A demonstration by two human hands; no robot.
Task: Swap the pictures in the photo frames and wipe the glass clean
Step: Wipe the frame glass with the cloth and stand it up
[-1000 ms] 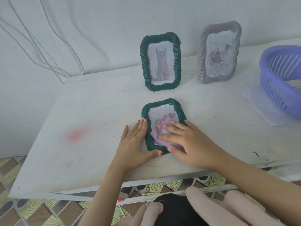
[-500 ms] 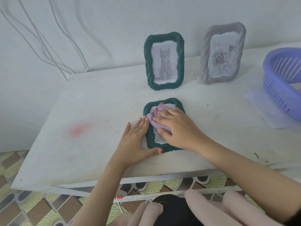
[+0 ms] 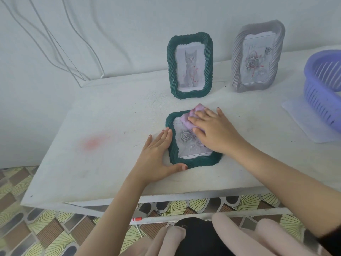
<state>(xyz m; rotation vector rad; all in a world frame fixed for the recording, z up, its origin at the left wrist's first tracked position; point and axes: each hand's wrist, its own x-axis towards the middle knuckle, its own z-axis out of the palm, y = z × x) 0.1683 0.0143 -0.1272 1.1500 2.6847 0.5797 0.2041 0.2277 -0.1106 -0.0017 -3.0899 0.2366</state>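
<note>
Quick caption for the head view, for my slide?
Right hand presses a purple cloth to the flat green frame; left hand braces its edge.

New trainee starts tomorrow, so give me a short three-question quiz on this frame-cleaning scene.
1. True or false: the left hand touches the edge of the flat green frame.
2. What does the right hand press on that frame's glass? A sponge; B purple cloth; C paper.
3. How many frames stand upright at the back?
Key: 1 true. 2 B. 3 two, the green cat frame and the grey rose frame.
</note>
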